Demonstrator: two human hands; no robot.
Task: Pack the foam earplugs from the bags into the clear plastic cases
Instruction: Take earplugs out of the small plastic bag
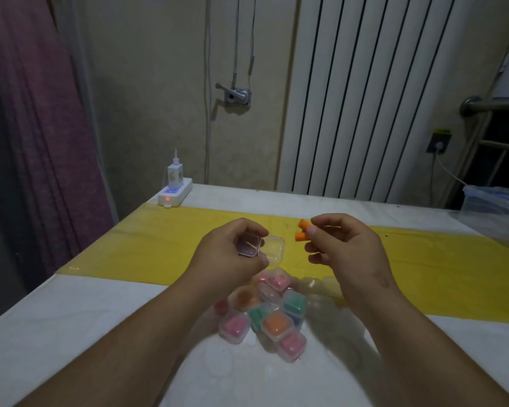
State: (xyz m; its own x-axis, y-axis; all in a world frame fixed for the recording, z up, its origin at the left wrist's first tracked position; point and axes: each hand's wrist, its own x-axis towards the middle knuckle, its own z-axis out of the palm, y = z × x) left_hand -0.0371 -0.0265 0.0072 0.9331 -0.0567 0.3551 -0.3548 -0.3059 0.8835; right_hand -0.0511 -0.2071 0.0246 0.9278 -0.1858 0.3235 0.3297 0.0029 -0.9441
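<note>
My left hand [229, 254] holds a small clear plastic case [265, 249] above the table, its lid swung open toward the right. My right hand [344, 245] pinches two orange foam earplugs [301, 230] between thumb and fingers, a short gap to the right of the open case. Below both hands lies a pile of closed clear cases [272, 315] holding pink, green and orange earplugs. I cannot make out any earplug bags.
A yellow strip [147, 245] runs across the white table [71, 333]. A white power strip with a charger [174, 190] sits at the far left corner. A clear lidded container [494, 201] stands at the far right edge. A radiator is behind the table.
</note>
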